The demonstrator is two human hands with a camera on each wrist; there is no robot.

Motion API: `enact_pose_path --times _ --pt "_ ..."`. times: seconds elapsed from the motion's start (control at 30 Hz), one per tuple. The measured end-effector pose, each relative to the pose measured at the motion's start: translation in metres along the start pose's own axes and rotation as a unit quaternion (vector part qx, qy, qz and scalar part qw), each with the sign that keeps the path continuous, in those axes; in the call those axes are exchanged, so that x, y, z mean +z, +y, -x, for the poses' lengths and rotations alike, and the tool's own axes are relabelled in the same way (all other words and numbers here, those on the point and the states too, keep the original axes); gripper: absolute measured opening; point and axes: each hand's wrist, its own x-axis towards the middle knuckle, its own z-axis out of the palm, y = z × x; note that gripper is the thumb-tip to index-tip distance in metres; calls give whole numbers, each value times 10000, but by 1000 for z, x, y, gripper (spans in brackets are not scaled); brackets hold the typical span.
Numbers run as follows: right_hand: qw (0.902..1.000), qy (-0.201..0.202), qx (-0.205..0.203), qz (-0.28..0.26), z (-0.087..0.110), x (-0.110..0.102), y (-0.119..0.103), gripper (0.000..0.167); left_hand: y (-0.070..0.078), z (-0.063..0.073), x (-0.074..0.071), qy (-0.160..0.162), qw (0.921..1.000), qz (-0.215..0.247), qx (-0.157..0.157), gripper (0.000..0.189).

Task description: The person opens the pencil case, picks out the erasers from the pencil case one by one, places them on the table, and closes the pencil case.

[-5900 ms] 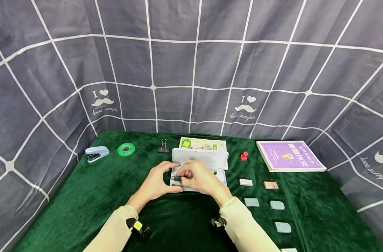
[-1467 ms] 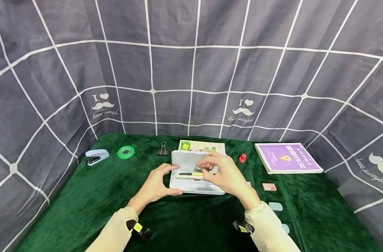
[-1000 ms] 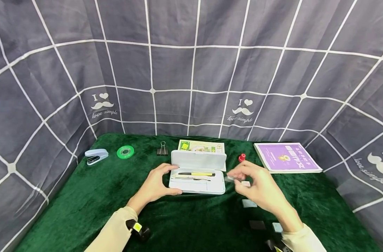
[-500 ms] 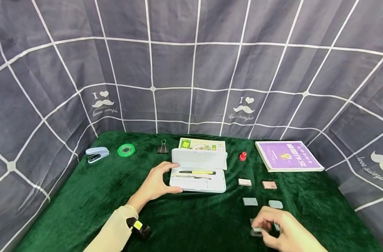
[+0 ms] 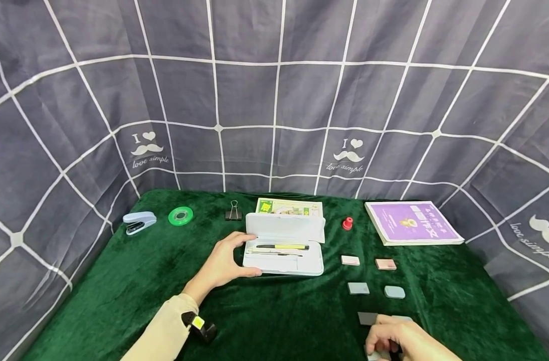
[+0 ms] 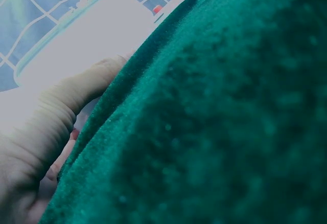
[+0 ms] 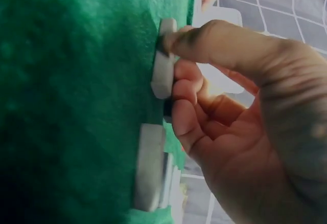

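Observation:
My left hand [image 5: 224, 260] grips the left end of an open white pencil case [image 5: 309, 268], thumb at the front edge and fingers at the back. In its tray lie a yellow-and-black pen [image 5: 283, 246] and a slimmer pen [image 5: 274, 254]. At the lower right my right hand [image 5: 402, 337] pinches a light eraser [image 7: 163, 63] between thumb and curled fingers, right at the green cloth; the head view shows only part of this eraser. A dark grey flat block [image 5: 367, 318] lies just behind the fingers. Another light eraser [image 7: 149, 168] shows beside the hand in the right wrist view.
Several erasers form rows at right, among them a pink one [image 5: 385, 264] and a blue one [image 5: 394, 292]. Farther back are a purple book [image 5: 411, 223], red stamp [image 5: 347, 223], booklet [image 5: 290, 206], binder clip [image 5: 233, 214], green tape roll [image 5: 180, 216] and stapler [image 5: 139, 222].
My right hand has carried the light eraser from the pencil case to the lower right, down to the cloth. The dark grey block has appeared on the cloth. My left hand stays on the case.

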Motion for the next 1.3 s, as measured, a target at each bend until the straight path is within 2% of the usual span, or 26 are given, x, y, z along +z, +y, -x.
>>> enact_pose_path --times 0.13,0.17,0.27,0.37,0.43,0.53,0.6,0.67,0.8,0.9,1.07,1.17,1.3 --pt "9992 207 -218 275 -6 -6 -8 35 0 0 1 5 10000 19 10 90" --pt "9987 299 -202 347 -10 -9 -12 30 0 0 1 3 10000 15 13 90" --pt "9946 726 -89 732 -26 -20 -26 31 0 2 1 15 10000 22 -6 90" --pt "9812 1496 11 1217 -49 -31 -34 36 -1 3 2 0 10000 2 -3 90" --pt "9678 2070 223 1416 -67 -38 -35 36 -2 4 2 -17 10000 6 -19 90" --pt "9553 2656 595 1158 -96 -48 -27 26 -2 4 2 7 9999 67 -77 89" --pt "9508 2855 846 850 -115 -53 -18 21 -2 3 2 53 9998 176 -113 91" --pt "9498 2926 974 525 -132 -56 -7 27 -2 2 3 127 9993 321 -139 96" --pt "9496 2854 1274 246 -159 -56 13 44 0 -1 4 266 9977 603 -152 112" --pt "9513 2745 1396 124 -171 -54 23 42 0 -2 4 297 9967 738 -151 123" --pt "9545 2595 1471 43 -176 -48 29 31 0 -2 3 213 9977 647 -52 131" --pt "9587 2408 1513 -10 -175 -46 31 27 -1 -2 2 203 9984 518 20 123" --pt "9687 1963 1517 -119 -174 -45 35 23 -3 -1 2 147 9988 465 30 111"
